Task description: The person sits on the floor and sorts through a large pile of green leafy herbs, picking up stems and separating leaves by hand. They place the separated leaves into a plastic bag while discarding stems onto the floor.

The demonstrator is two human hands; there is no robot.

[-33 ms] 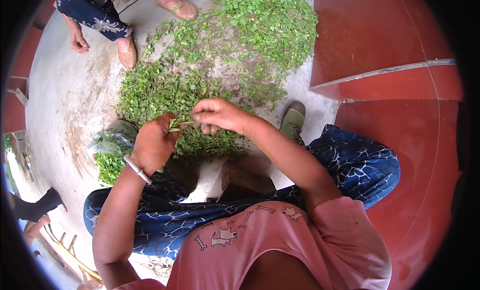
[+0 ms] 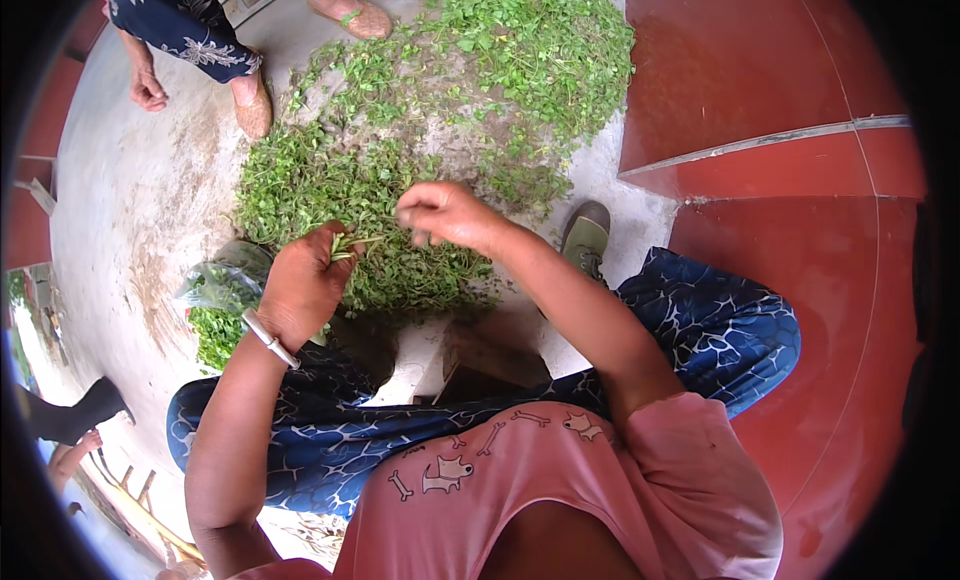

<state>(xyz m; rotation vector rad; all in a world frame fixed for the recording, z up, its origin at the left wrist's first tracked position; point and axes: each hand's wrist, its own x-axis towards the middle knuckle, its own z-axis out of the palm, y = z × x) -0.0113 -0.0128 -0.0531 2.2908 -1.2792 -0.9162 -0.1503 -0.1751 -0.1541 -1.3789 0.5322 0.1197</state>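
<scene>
Holding a small bunch of green stems (image 2: pixel 345 246), the left hand (image 2: pixel 305 285) has its thumb and fingers closed firmly around them. The right hand (image 2: pixel 445 217) is apart from the left, to its right and slightly farther from the body, with fingers curled; blur makes it impossible to tell whether anything is pinched there. The principal relation noted: the bunch lies within the left hand's grip, its long axis running roughly left to right, with the loose ends projecting toward the right hand. Those ends stop just short of the right fingertips, with a narrow gap visible. The left hand is therefore the nearer, being in contact. Both hands are above the near edge of a pile of greens (image 2: pixel 310 185) spread on the floor (image 2: pixel 150 195). A clear plastic bag (image 2: pixel 225 282) stands just left of the left hand.
</scene>
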